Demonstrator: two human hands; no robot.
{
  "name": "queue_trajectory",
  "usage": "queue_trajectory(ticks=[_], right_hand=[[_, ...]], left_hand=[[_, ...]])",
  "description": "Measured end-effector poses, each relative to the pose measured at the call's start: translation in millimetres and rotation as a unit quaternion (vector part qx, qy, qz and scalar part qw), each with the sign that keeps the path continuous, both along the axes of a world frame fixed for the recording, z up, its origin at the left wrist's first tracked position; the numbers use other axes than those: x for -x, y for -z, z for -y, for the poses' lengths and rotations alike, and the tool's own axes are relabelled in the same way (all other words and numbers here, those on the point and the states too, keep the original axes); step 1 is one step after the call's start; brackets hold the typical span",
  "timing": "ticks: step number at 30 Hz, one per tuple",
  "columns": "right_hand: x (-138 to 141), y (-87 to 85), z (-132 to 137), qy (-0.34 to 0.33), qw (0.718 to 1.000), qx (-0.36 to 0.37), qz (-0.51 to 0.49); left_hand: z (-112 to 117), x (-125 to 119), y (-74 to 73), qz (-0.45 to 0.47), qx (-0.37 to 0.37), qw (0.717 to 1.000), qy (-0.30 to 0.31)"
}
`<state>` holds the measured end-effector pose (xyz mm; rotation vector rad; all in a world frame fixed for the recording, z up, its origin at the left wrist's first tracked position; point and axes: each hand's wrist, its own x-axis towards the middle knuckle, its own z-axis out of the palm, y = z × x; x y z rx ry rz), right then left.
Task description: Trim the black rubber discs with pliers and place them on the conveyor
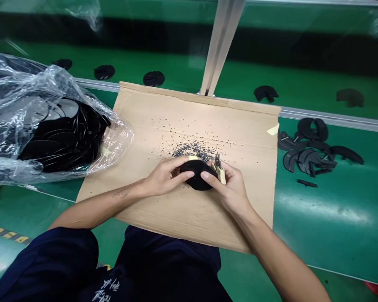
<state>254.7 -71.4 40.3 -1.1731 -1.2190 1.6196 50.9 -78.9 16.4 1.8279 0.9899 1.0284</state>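
Note:
A round black plastic disc (199, 178) is held between both hands above a sheet of cardboard (189, 218). My left hand (165, 176) grips its left side, thumb on top, with yellowish tape round a finger. On the right side, the thumb of my right hand (231, 188) presses the disc. The same hand also keeps a pair of small nippers (219, 170) with pale yellow handles against its fingers, jaws pointing away from me. Many tiny black scraps (192, 147) lie scattered on the cardboard just beyond the disc.
A clear plastic bag (113, 126) full of black discs (59, 138) lies at the left. Several curved black pieces (315, 157) are heaped on the green tabletop (327, 226) at the right. Behind the cardboard, a metal post (222, 46) rises by a green panel.

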Motion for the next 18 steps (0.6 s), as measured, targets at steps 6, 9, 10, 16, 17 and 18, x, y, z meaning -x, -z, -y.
queue_trajectory(ticks=[6,9,10,16,17,18], right_hand=[[-1.5,1.1,0.9,-0.01,0.997,-0.066,0.043],[-1.6,5.5,3.0,-0.006,0.988,-0.135,0.073],[-1.7,6.8,3.8,-0.002,0.984,-0.16,0.084],[-5.7,3.9,3.4,0.017,0.934,-0.301,0.19],[-6.6,2.8,2.6,0.005,0.924,-0.327,0.199],[-7.4,2.2,1.8,-0.012,0.914,-0.351,0.204]], left_hand=[[0.3,-1.2,-3.3,0.004,-0.005,1.0,-0.008],[0.2,-0.8,-4.6,-0.029,-0.032,0.999,-0.026],[-0.1,-0.3,-5.1,-0.041,-0.045,0.998,-0.031],[-3.2,4.1,-5.8,-0.103,-0.173,0.979,-0.013],[-3.4,4.4,-4.8,-0.114,-0.195,0.974,-0.007],[-3.6,4.4,-3.6,-0.126,-0.216,0.968,-0.005]])
